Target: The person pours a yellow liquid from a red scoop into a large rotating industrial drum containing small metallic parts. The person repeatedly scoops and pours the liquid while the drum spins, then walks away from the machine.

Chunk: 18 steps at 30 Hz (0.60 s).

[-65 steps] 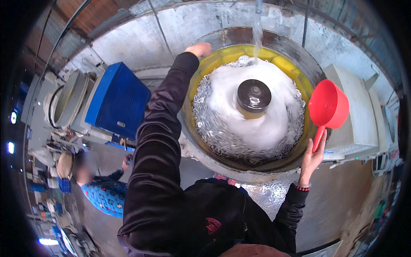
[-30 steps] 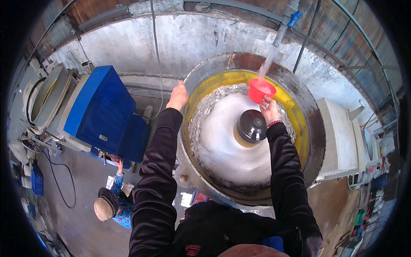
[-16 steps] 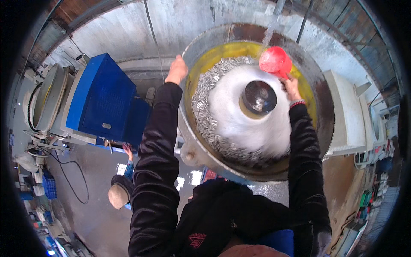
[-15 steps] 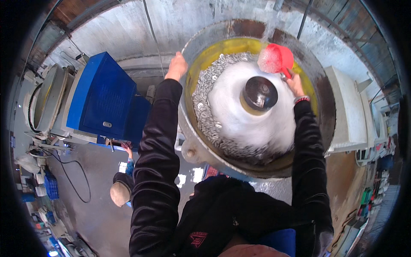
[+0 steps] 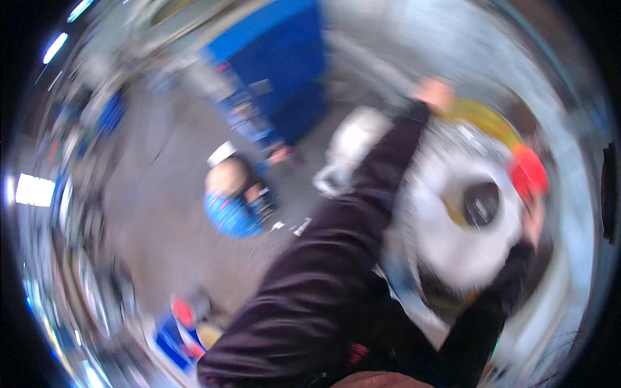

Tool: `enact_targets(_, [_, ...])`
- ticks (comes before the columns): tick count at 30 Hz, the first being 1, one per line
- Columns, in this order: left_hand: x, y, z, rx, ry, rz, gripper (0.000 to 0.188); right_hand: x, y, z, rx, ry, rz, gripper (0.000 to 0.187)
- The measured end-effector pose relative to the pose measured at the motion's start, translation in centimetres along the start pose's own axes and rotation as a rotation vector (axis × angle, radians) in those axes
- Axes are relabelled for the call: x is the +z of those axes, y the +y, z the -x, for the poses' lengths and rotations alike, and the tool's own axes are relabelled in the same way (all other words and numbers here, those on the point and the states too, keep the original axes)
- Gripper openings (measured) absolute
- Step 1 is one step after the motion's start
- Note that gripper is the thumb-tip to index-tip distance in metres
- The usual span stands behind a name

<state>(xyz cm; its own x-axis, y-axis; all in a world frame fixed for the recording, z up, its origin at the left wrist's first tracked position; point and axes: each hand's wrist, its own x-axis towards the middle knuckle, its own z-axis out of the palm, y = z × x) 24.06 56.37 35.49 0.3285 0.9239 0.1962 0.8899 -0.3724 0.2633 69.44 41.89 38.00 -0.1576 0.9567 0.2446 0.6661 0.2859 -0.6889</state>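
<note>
A round metal tub (image 5: pixel 424 304) stands on the right, smeared by motion. White foam (image 5: pixel 453 246) rings the dark-capped post (image 5: pixel 480 204) in its middle, and greyish small metal pieces (image 5: pixel 446 139) lie along its left and far part. In my right hand (image 5: pixel 533 220), at the tub's right side, is the handle of a red plastic dipper (image 5: pixel 529 171); the dipper is over the far right part of the tub. My left hand (image 5: pixel 435 95) is at the tub's far left rim, its fingers too blurred to make out.
A blue machine cabinet (image 5: pixel 278 71) stands to the far left of the tub. Down on the grey floor (image 5: pixel 162 200) is a person (image 5: pixel 233 207) in blue with a light cap. A whitish object (image 5: pixel 356 142) sits between cabinet and tub. Blue and red items (image 5: pixel 178 333) are at lower left.
My view has swung left and turned, so the tub appears further right and more floor shows. The dipper stays in my right hand; whether foam is still in it is too blurred to see.
</note>
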Motion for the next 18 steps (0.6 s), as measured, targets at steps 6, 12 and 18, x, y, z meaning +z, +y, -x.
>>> enact_targets(6, [3.2,2.6,-4.7,-0.466,0.138,0.330,0.038,3.7,5.9,-4.4,0.677,0.350,-0.692,0.041])
enact_targets(12, [1.4,2.6,-3.2,-0.561,0.081,0.339,0.033,3.9,5.6,-4.1,0.835,0.553,-0.940,0.038])
enact_targets(18, [0.1,2.0,-1.5,-0.393,0.127,0.226,0.025,4.7,5.0,-0.4,0.295,0.163,-0.177,0.052])
